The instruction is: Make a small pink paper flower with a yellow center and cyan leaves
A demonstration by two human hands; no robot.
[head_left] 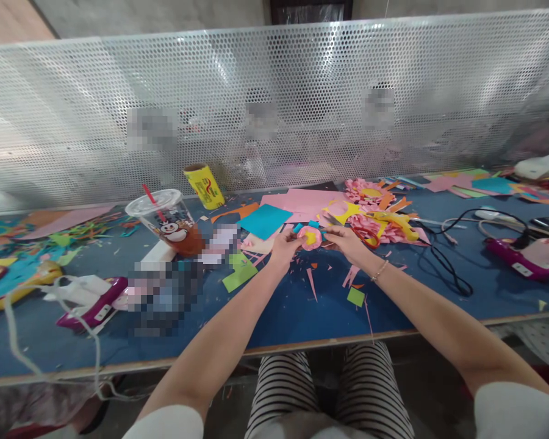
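Note:
A small pink paper flower (310, 239) with a yellow centre is held up above the blue table, teal paper pieces sticking out around its edge. My left hand (287, 246) pinches it from the left, fingertips at the pink rim. On the opposite side my right hand (345, 241) has its fingers closed at the teal edge of the same flower. Scissors with red-orange handles (368, 238) lie just behind my right hand, partly hidden by it. Beyond them are fringed pink paper flowers (370, 190) and yellow paper pieces (343, 211).
Pink sheets (302, 201), a teal sheet (265, 221) and green scraps (239, 272) surround the hands. To the left stand a lidded drink cup (169, 222) and a yellow tube (205, 186). Purple glue guns (94, 308) with cords lie at both sides. A perforated metal screen (302, 116) closes the back.

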